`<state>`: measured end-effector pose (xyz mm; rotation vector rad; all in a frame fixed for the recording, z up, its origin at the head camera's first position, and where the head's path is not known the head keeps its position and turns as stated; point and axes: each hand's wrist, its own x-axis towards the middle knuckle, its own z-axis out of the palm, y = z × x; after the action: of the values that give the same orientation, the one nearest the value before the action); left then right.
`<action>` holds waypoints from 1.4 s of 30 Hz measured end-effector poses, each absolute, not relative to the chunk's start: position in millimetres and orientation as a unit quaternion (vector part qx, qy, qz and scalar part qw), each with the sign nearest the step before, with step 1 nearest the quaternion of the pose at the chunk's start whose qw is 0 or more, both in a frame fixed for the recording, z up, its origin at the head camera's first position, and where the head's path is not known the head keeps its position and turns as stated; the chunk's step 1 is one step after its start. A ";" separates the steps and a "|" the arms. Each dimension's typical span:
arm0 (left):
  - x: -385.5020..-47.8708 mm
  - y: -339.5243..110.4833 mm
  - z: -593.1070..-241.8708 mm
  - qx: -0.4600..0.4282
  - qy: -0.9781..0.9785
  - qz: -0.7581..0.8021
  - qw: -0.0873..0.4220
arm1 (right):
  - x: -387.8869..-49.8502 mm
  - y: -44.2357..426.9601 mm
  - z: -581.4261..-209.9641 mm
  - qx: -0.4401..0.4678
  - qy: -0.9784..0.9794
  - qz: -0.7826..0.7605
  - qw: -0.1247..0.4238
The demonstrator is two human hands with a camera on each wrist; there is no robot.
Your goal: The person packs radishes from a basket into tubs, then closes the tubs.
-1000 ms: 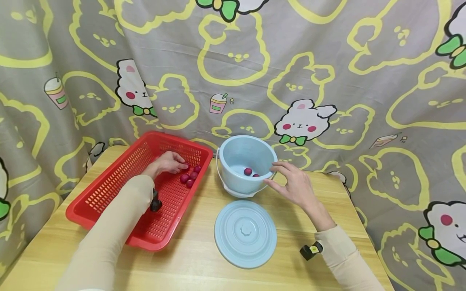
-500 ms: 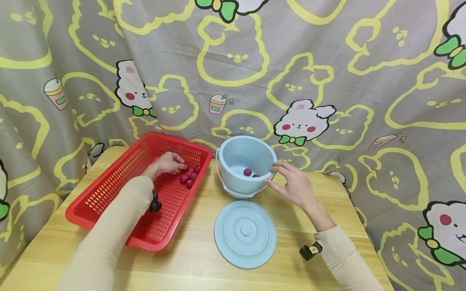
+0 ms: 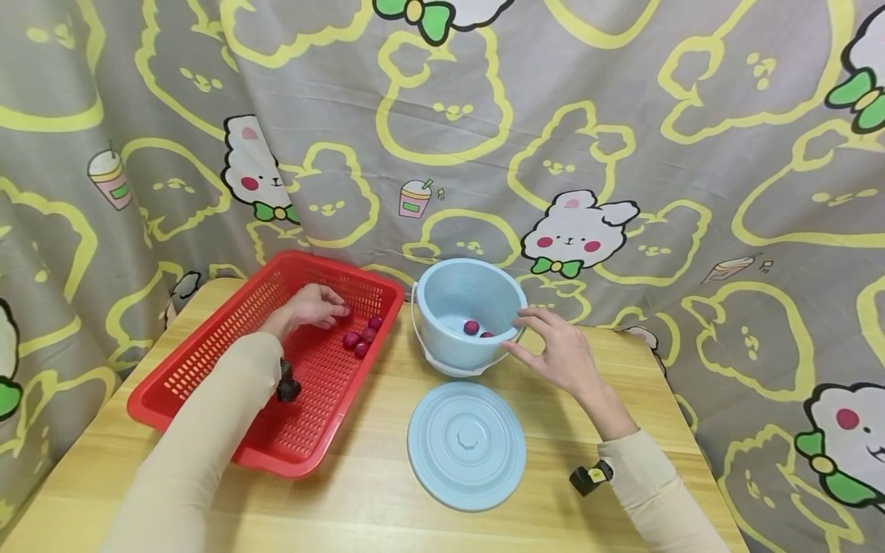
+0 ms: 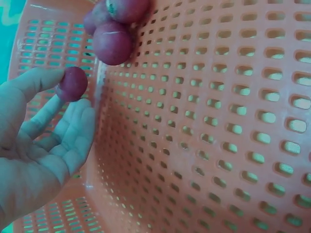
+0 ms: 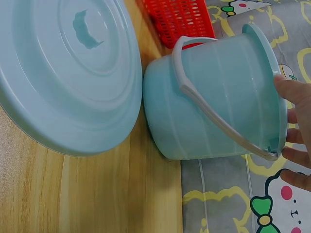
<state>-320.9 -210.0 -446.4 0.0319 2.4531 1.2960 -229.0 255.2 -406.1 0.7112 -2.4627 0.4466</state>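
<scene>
In the red plastic basket (image 3: 325, 399), my left hand (image 3: 309, 306) pinches a round purple-red plum (image 4: 73, 84) between thumb and fingertips. A cluster of several more plums (image 3: 359, 338) lies by the basket's right wall, close to that hand. My right hand (image 3: 560, 349) touches the rim of the light blue bucket (image 3: 452, 346) at its right side, the thumb on the outside and the other fingers spread along the edge. Inside the bucket, plums (image 3: 472, 327) show at the bottom; its near wall partly hides one.
A round blue lid (image 3: 466, 445) lies flat on the wooden table (image 3: 359, 491), in front of the bucket. The bucket's white handle (image 5: 206, 107) hangs down its near side. Behind the table hangs a patterned grey curtain (image 3: 332, 92).
My left hand has shifted slightly up and left inside the basket, carrying the plum away from the cluster. The right hand keeps its place at the bucket's rim.
</scene>
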 end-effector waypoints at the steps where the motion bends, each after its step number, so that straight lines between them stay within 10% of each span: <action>1: -320.6 -210.4 -445.0 0.011 0.868 0.462 0.181 | -228.9 255.4 -406.3 0.263 -0.912 0.165 0.267; 42: -322.4 -187.0 -383.0 0.032 0.836 0.537 0.109 | -228.4 255.6 -405.5 0.259 -0.917 0.159 0.260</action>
<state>-322.4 -187.0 -383.0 0.0937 2.4580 1.5808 -228.4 255.6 -405.5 0.7008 -2.4828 0.4302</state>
